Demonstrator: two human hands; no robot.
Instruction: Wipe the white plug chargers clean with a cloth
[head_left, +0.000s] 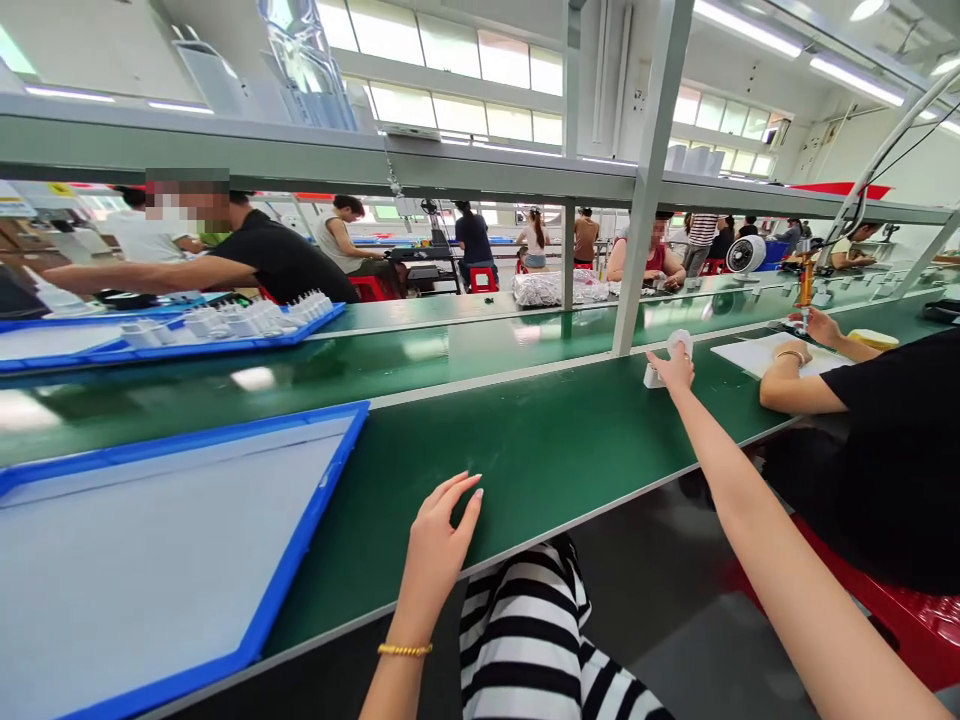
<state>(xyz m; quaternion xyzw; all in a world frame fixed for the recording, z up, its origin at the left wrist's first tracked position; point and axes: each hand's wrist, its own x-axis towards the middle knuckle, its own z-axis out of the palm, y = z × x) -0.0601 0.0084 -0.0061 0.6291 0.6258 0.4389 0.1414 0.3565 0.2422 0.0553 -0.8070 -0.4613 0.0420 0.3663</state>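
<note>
My left hand [441, 525] rests near the front edge of the green work surface [525, 450], palm down. Its fingers are loosely bent, with the thumb apart and nothing held. Far out to the right, my right hand [677, 370] is closed around a small white plastic part [652, 378] standing on the green surface. A rounded white top shows above the fingers and a block-like base below them. The hand covers the middle of the part.
A blue-rimmed tray [300, 555] with a white bottom lies at left. Another blue tray [300, 335] across the belt bears several white parts. A metal post [637, 250] rises behind my right hand. At right, a co-worker's hand [817, 328] grips an orange screwdriver [806, 285] over a white mat [750, 355].
</note>
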